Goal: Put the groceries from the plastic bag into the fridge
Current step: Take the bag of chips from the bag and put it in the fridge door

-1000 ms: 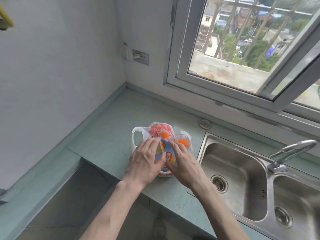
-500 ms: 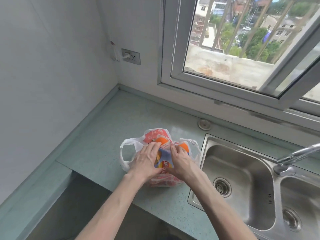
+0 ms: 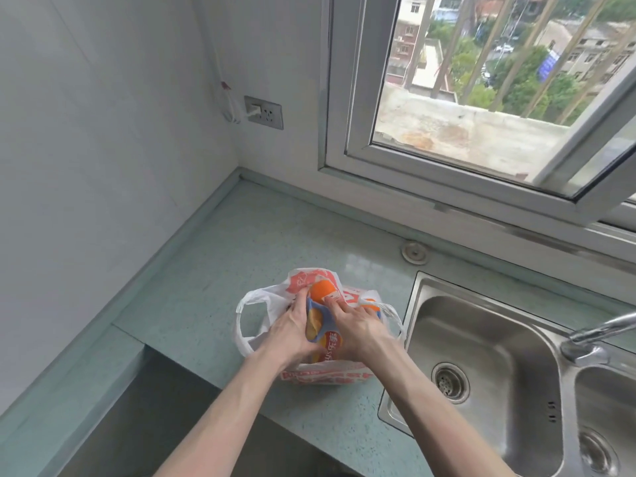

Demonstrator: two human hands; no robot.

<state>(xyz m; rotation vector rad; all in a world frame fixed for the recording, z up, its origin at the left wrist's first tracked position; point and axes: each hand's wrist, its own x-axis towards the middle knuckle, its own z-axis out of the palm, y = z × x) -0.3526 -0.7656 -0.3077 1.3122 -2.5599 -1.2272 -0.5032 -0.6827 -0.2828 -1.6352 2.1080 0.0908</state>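
Both hands are reaching into the plastic bag (image 3: 256,304).
Left hand (image 3: 292,330) and right hand (image 3: 354,325) are clasping the chip packet (image 3: 325,333); nothing is reaching the fridge yet.

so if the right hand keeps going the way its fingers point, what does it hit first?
Probably the orange fruit at the plastic bag mouth: the right hand points up and left, fingers already at its edge. Depth is unclear.
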